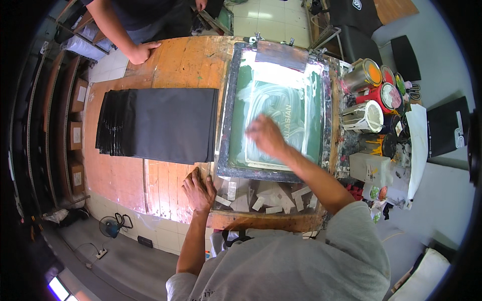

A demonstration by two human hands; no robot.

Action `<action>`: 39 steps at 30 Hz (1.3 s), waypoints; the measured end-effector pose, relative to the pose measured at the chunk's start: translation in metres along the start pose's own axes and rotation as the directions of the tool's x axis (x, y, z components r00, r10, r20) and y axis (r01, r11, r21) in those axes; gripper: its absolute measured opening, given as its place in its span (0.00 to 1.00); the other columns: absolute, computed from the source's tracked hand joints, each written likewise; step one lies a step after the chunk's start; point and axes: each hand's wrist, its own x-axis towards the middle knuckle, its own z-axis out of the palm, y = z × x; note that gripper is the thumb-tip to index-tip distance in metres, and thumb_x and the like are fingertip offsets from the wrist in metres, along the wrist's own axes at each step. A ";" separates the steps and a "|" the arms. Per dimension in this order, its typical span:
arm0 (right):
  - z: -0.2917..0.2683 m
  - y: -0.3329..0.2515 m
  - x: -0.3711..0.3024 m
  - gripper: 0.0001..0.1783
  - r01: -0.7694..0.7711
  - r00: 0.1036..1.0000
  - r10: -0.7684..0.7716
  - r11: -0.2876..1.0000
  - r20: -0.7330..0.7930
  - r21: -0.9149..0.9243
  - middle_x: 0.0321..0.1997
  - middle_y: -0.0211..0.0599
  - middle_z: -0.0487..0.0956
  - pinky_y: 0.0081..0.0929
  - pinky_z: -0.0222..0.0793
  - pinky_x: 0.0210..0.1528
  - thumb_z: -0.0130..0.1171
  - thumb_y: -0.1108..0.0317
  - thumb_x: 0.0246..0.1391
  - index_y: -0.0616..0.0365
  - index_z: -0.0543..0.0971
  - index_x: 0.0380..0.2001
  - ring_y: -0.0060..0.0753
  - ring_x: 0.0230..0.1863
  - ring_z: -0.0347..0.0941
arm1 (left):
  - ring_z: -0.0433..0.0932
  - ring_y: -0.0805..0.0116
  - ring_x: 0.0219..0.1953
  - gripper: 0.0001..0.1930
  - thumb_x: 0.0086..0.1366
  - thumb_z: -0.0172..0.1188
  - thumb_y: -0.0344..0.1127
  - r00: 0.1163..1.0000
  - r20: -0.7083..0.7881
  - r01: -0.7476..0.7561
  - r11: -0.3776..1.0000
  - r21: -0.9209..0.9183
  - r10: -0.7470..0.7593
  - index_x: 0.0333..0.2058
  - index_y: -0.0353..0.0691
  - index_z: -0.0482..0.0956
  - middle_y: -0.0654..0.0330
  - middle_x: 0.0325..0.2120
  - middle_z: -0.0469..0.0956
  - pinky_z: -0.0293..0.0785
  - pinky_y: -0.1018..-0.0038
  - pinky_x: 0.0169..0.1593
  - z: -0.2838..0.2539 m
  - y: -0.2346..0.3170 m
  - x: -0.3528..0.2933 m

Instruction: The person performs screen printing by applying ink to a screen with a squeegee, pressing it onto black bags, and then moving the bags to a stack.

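Note:
A screen printing frame (pixel 225 115) with a dark, ink-stained border lies on the right half of the table. Its green mesh (pixel 312 125) carries pale swirled smears and thicker white paint toward the far end. Over the mesh is my right hand (pixel 265 135), blurred by motion; whether its curled fingers hold anything cannot be made out. My left hand (pixel 199 189) rests on the near table edge, fingers spread and holding nothing, just below the frame's left corner. Left of the frame lies an overlapping stack of flat black sheets or bags (pixel 165 124).
Open paint cans (pixel 370 116) crowd the right side beside the frame. Metal clamps (pixel 257 39) sit at its far end. White tape pieces (pixel 273 209) stick to the near table strip. Across the wooden table (pixel 186 62), another person's hand (pixel 143 51) leans on the far edge. Shelves (pixel 55 110) stand left.

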 end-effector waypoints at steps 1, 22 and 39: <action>0.001 -0.019 -0.017 0.14 0.042 0.999 -0.043 0.994 0.015 0.096 0.30 0.29 0.80 0.37 0.69 0.46 0.64 0.83 0.47 0.49 0.88 0.31 0.32 0.39 0.68 | 0.70 0.45 0.54 0.30 0.70 0.56 0.49 1.000 0.003 0.001 1.000 0.005 -0.001 0.65 0.39 0.67 0.45 0.53 0.72 0.62 0.51 0.59 0.001 0.000 0.000; 0.006 0.050 0.032 0.14 -0.092 0.969 0.066 0.991 -0.238 -0.102 0.29 0.28 0.77 0.37 0.67 0.43 0.66 0.81 0.42 0.44 0.86 0.25 0.36 0.40 0.70 | 0.69 0.44 0.56 0.29 0.69 0.57 0.48 1.000 0.012 0.004 1.000 -0.009 -0.004 0.64 0.39 0.68 0.46 0.54 0.71 0.61 0.50 0.61 -0.005 0.001 -0.006; -0.082 0.044 -0.086 0.08 -0.258 0.954 0.232 0.958 -0.189 -0.126 0.35 0.28 0.85 0.39 0.70 0.52 0.68 0.75 0.49 0.46 0.89 0.30 0.34 0.41 0.75 | 0.69 0.45 0.56 0.28 0.71 0.56 0.48 1.000 -0.018 -0.017 1.000 -0.007 0.017 0.63 0.38 0.68 0.46 0.54 0.72 0.61 0.50 0.60 -0.002 0.003 -0.002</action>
